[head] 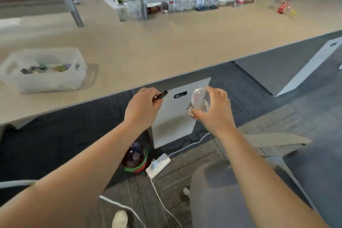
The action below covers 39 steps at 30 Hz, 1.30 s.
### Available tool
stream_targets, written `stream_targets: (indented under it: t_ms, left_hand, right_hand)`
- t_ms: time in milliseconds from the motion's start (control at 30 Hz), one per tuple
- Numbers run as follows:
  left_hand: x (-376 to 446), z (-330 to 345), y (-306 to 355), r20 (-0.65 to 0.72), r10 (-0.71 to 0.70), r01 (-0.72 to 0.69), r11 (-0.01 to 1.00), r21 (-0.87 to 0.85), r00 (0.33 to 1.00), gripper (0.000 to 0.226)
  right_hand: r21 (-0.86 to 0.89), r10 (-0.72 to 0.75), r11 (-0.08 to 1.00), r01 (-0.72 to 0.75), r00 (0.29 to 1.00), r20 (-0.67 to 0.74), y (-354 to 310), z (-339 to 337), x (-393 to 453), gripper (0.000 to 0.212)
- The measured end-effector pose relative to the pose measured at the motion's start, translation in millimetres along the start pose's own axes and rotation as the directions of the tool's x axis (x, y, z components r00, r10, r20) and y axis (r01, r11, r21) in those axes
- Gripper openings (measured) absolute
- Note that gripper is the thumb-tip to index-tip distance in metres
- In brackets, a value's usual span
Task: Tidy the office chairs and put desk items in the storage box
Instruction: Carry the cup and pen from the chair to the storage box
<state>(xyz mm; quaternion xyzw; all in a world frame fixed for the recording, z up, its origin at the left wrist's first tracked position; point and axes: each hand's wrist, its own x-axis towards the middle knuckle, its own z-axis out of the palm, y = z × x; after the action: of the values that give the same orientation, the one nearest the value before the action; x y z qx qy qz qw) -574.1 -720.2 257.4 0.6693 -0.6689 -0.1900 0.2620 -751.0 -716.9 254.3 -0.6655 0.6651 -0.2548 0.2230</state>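
My left hand [142,109] grips a small black stick-shaped item [162,95], held just below the desk's front edge. My right hand [214,109] holds a small clear round container [200,101] with paper clips inside and a red-and-white label. A translucent white storage box [44,81] stands on the beige desk [148,55] at the left, with several small colourful items in it. Both hands are well to the right of the box and lower than the desk top. A grey office chair [222,190] is at the bottom right.
A white drawer cabinet [175,122] stands under the desk behind my hands. On the floor lie a white power strip [158,165] with cables and a red-green bowl [136,161]. Bottles and clear jars [185,5] line the desk's back.
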Motion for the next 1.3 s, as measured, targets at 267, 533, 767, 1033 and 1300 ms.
stream_targets:
  t_ms: [267, 533, 767, 1033, 1300]
  left_hand:
    - [57, -125, -133, -0.243, -0.217, 0.226, 0.974, 0.011, 0.945, 0.025]
    - [131, -217, -265, -0.195, -0.341, 0.37, 0.918, 0.141, 0.92, 0.023]
    - [180, -218, -334, 0.045, -0.386, 0.339, 0.856, 0.391, 0.922, 0.03]
    - [184, -242, -346, 0.006, -0.362, 0.356, 0.919, 0.168, 0.932, 0.032]
    - [148, -257, -340, -0.044, -0.386, 0.388, 0.914, 0.116, 0.921, 0.03]
  right_hand:
    - [-0.01, -0.184, 0.982, 0.187, 0.977, 0.11, -142, 95, 72, 0.068]
    - [0.053, -0.231, 0.973, 0.225, 0.963, 0.142, -265, 190, 151, 0.072]
    - [0.049, -0.266, 0.964, 0.262, 0.938, 0.221, -312, 245, 188, 0.072]
    - [-0.037, -0.302, 0.935, 0.354, 0.845, 0.442, -338, 301, 203, 0.079]
    - [-0.149, -0.262, 0.913, 0.38, 0.826, 0.499, -340, 297, 190, 0.06]
